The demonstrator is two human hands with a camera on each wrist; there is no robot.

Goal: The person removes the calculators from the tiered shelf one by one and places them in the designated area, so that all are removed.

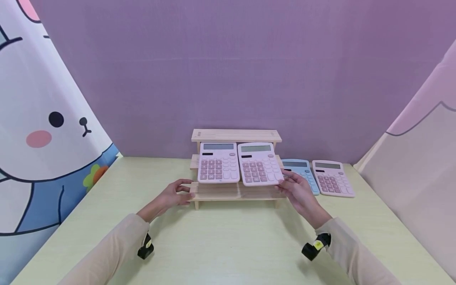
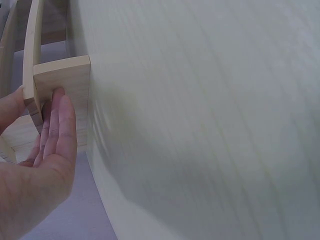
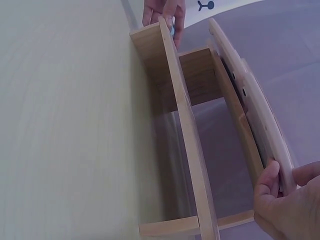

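A wooden stepped rack [image 1: 231,193] stands on the table, with a pink calculator [image 1: 218,162] leaning face-out on its left half. Beside it, a second pink calculator [image 1: 257,162] sits slightly tilted. My right hand [image 1: 301,194] pinches that one at its lower right corner, with thumb and fingers on opposite faces in the right wrist view. At the left end of the lowest step, my left hand [image 1: 175,194] grips the board. In the left wrist view, that hand's fingers [image 2: 65,125] lie under the board and its thumb is at the upper side.
Right of the rack lie a blue calculator [image 1: 305,173], partly behind my right hand, and another pink calculator [image 1: 333,179]. A purple cloth [image 1: 235,71] hangs behind the table [image 1: 228,245]. Printed cloths hang at both sides.
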